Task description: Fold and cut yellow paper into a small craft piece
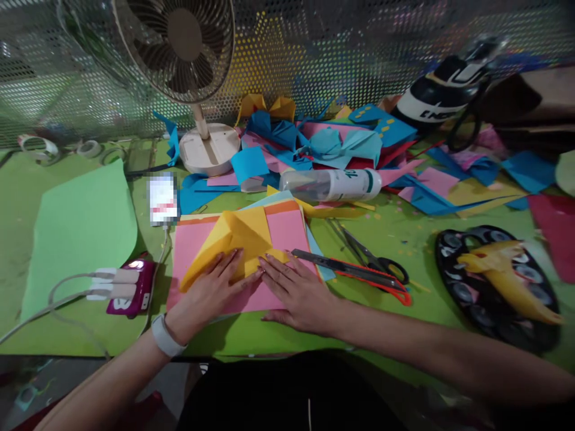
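Observation:
A yellow sheet of paper [251, 230], partly folded with a raised peak, lies on a stack of pink paper [287, 227] in front of me. My left hand [215, 290] rests on its lower left part, fingers stretched out. Flat on its lower right edge lies my right hand [296, 290], with fingers extended. The fingertips of both hands nearly meet at the fold. Just right of my right hand is a utility knife [350, 272] with an orange edge, and beyond it a pair of scissors [372, 254].
Behind the stack lie a plastic bottle [332, 184] and a heap of coloured paper scraps [314, 143]. A fan [209, 146] stands at the back. To the left are green paper [85, 227], a phone [162, 200] and a purple power bank [137, 287]. A black tray [494, 323] holds a banana peel.

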Demonstrator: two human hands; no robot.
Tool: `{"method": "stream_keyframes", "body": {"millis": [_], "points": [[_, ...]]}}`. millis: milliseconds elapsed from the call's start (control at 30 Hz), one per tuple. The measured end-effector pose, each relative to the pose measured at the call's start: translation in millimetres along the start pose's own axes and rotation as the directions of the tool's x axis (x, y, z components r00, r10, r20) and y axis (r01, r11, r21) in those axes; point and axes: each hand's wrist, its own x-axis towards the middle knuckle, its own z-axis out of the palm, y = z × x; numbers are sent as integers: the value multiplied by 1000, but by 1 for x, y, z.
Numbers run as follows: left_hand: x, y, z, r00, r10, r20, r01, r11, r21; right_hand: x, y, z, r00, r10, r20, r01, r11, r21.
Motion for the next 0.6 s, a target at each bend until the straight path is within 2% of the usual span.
{"method": "stream_keyframes", "body": {"millis": [167,333,600], "points": [[2,2,-5,999,15,51,-15,1000,12,-9,7,-8,999,-3,38,4,1000,-10],[-1,-3,-2,998,22,61,-20,1000,-21,-12,12,-14,999,-17,45,17,1000,-11],[-43,-14,9,1000,-22,-6,22,1000,-11,-16,15,-17,999,12,46,-12,1000,-3]]}}
